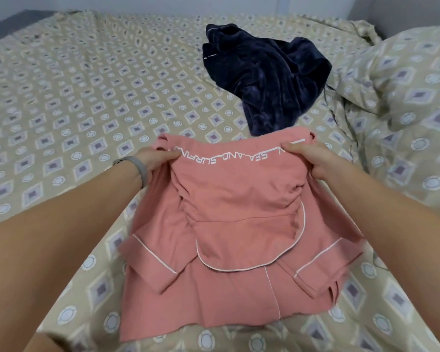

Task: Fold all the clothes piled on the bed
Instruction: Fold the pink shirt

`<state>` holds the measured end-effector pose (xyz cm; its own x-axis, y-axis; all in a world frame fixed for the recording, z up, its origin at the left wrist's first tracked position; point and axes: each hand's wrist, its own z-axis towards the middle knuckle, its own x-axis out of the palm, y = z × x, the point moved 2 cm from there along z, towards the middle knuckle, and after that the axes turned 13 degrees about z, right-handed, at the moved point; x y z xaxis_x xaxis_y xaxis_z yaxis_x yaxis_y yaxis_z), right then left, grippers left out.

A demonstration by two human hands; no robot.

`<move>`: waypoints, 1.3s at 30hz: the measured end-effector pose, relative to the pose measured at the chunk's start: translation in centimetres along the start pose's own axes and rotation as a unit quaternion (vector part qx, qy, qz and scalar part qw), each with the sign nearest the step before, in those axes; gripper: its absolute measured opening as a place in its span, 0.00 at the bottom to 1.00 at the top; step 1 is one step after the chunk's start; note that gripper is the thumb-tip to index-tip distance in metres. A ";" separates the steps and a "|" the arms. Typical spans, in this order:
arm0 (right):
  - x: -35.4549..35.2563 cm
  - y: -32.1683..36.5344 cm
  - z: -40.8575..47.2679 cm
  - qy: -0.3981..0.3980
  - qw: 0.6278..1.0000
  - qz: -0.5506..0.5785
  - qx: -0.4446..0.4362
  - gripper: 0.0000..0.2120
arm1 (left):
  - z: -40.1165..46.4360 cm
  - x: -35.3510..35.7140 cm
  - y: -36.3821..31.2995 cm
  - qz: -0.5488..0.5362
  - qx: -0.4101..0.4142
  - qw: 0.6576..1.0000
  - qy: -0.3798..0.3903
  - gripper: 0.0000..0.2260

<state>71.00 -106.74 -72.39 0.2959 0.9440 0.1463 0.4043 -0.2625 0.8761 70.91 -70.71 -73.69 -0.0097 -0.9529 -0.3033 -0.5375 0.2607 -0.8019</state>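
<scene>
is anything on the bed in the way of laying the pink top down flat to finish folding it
Nothing visible. Both hands, left hand and right hand, grip the far edge of the pink top, and its near half already lies on the bedsheet. The dark blue garment sits crumpled farther away, just beyond the held edge, and the pillow is off to the right.

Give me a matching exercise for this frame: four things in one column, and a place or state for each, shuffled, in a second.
Things:
1. pink pyjama top
2. navy garment
3. grey wristband
4. pillow

Places or states:
A. crumpled in a heap farther up the bed
B. at the right edge of the bed, in a case patterned like the sheet
C. worn on the left wrist
D. held up by both hands at its lettered edge

Pairs: 1-D, 2-A, 3-C, 4-B
</scene>
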 end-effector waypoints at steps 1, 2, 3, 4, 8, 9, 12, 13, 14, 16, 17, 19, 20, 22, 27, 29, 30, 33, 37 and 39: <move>-0.2 0.5 -0.7 0.008 1.000 0.008 -0.017 0.25 | -0.5 0.1 -0.4 -0.018 0.020 1.000 0.005 0.17; -0.5 1.0 -1.2 0.019 0.999 0.014 -0.031 0.33 | -1.1 -0.2 -0.8 -0.039 0.047 0.998 0.009 0.14; -1.0 1.7 -2.1 0.032 0.998 0.016 -0.048 0.41 | -2.1 -0.6 -1.2 -0.057 0.077 0.995 0.012 0.12; -1.7 2.2 -2.8 0.046 0.996 0.020 -0.069 0.46 | -3.4 -1.2 -1.4 -0.069 0.105 0.992 0.021 0.12; -4.3 3.8 -7.3 0.140 0.984 0.041 -0.106 0.43 | -10.4 -3.7 -1.0 -0.083 0.216 0.968 0.094 0.17; -5.0 3.8 -8.6 0.163 0.979 0.045 -0.112 0.40 | -11.9 -4.3 -0.4 -0.077 0.235 0.962 0.113 0.21; -7.0 2.6 -12.6 0.179 0.977 0.028 -0.113 0.40 | -15.8 -5.3 2.1 -0.031 0.240 0.961 0.133 0.37; -7.5 2.0 -13.7 0.176 0.978 0.020 -0.112 0.43 | -16.8 -5.3 3.0 -0.013 0.243 0.960 0.141 0.38; -8.1 1.2 -14.7 0.177 0.978 0.012 -0.111 0.43 | -17.7 -5.1 3.8 -0.003 0.246 0.959 0.143 0.34; -9.1 -0.2 -16.7 0.190 0.976 -0.018 -0.110 0.32 | -19.2 -4.6 5.4 0.022 0.265 0.957 0.114 0.17; -9.6 -0.8 -17.7 0.191 0.973 -0.050 -0.117 0.23 | -19.8 -4.6 6.0 0.064 0.286 0.953 0.082 0.14; -11.0 -2.3 -19.3 0.164 0.960 -0.170 -0.153 0.16 | -20.7 -5.1 7.5 0.203 0.349 0.913 0.051 0.09; -11.8 -3.0 -19.9 0.148 0.945 -0.236 -0.171 0.14 | -21.0 -5.2 8.3 0.288 0.381 0.877 0.054 0.05; -12.8 -4.5 -21.1 0.166 0.907 -0.334 -0.198 0.17 | -21.1 -5.3 10.3 0.461 0.410 0.785 0.065 0.11; -13.3 -7.7 -21.7 0.199 0.887 -0.386 -0.156 0.36 | -20.5 -4.5 14.5 0.629 0.342 0.677 0.171 0.17; -13.4 -7.9 -21.8 0.183 0.900 -0.383 -0.099 0.38 | -21.3 -4.9 14.0 0.556 0.293 0.762 0.156 0.23; -13.6 -7.8 -21.7 0.177 0.903 -0.385 -0.074 0.38 | -21.4 -5.1 13.8 0.509 0.279 0.806 0.113 0.25; -13.0 -6.3 -22.0 0.122 0.924 -0.357 -0.067 0.32 | -21.6 -5.0 12.3 0.415 0.235 0.876 -0.073 0.12; -11.8 -6.3 -20.3 -0.081 0.985 -0.149 -0.042 0.07 | -20.8 -3.1 12.3 0.413 0.035 0.905 -0.095 0.19; -11.0 -7.8 -19.6 -0.122 0.983 -0.140 0.016 0.11 | -20.6 -1.9 12.6 0.371 -0.014 0.928 -0.017 0.22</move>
<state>47.64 -111.19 -71.81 0.3658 0.9054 -0.2156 0.5258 -0.0099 0.8505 46.82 -68.86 -72.64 -0.3603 -0.5072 -0.7829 -0.4145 0.8389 -0.3527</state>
